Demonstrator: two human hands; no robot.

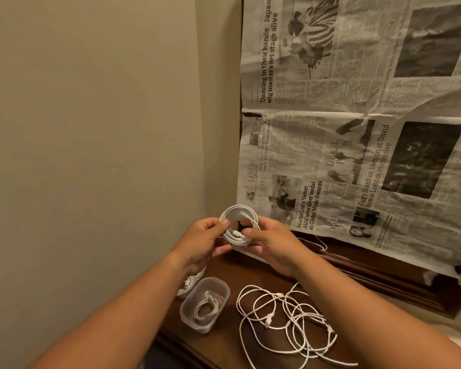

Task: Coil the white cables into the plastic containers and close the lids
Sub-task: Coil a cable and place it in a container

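Holding a coiled white cable (236,238) up in front of me, I pinch its left side between the thumb and fingers of my left hand (205,242). My right hand (273,247) grips the right side, thumb by the plug end. Below, on the dark wooden top (230,270), an open plastic container (187,314) has another coiled cable (206,306) inside. Just right of it lies a loose tangle of white cables (290,315). A second container (188,287), mostly hidden behind my left wrist, shows white cable too. Newspaper (357,129) hangs behind.
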